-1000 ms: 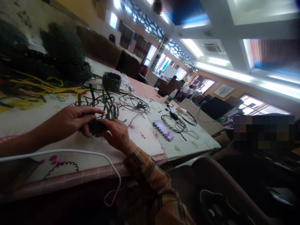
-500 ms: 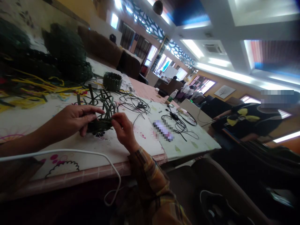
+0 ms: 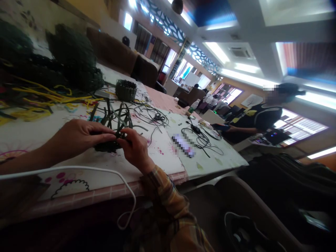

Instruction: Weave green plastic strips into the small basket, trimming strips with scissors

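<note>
A partly woven dark green basket [image 3: 107, 145] rests on the flowered tablecloth [image 3: 147, 166], its loose flat strips sticking up and fanning outward. From the left, my left hand [image 3: 81, 137] pinches the near edge of the weave between thumb and fingers. My right hand [image 3: 135, 145] closes on the same edge just beside it, fingertips curled over a strip. The two hands nearly touch, and the exact strip between the fingers is hidden. Behind the strips stands a small round green basket [image 3: 126, 90].
Yellow strips [image 3: 47, 94] and large dark green woven pieces [image 3: 73, 56] lie at left. Scissors [image 3: 158, 117] sit among coiled dark strips. Right of them are a phone [image 3: 183, 145], a black cable [image 3: 202, 140] and a bottle [image 3: 193, 106]. A white cable [image 3: 105, 170] crosses in front.
My hands have come together at the basket's edge, the right moving left and the left's fingers closing in. The person at right has moved away toward the table's far end.
</note>
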